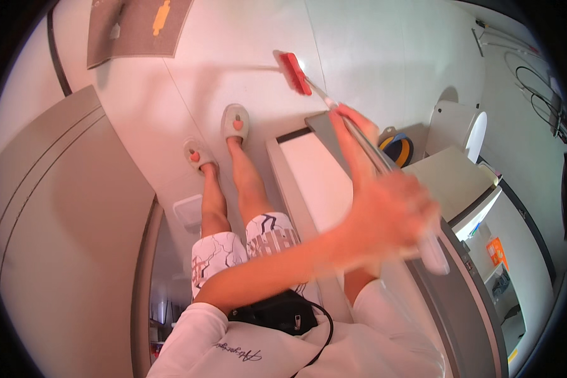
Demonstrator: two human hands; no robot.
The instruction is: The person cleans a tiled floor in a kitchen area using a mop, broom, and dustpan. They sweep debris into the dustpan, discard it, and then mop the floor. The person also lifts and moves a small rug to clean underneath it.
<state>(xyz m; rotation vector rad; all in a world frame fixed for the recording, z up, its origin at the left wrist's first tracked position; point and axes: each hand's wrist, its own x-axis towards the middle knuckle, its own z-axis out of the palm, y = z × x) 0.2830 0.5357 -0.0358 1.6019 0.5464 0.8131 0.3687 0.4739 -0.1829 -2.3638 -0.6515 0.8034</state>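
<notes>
A long-handled broom slants across the view from lower right to upper middle. Its red bristled head (pixel 295 73) is on the pale floor (pixel 373 52), ahead of my feet. My left hand (pixel 390 210), blurred, reaches across my body and is wrapped around the upper part of the metallic handle (pixel 366 141). The pale end grip (pixel 433 253) sticks out past that hand. Farther down the handle, my right hand (pixel 354 125) grips it, with part of that arm hidden behind my left forearm.
A grey mat (pixel 137 33) lies at upper left, near a large beige panel (pixel 71 208). To the right are a white-topped unit (pixel 316 175), a blue and yellow basin (pixel 398 147), a white bin-like container (pixel 449 125) and a beige cabinet (pixel 449 179). Black cables (pixel 531 90) hang at far right.
</notes>
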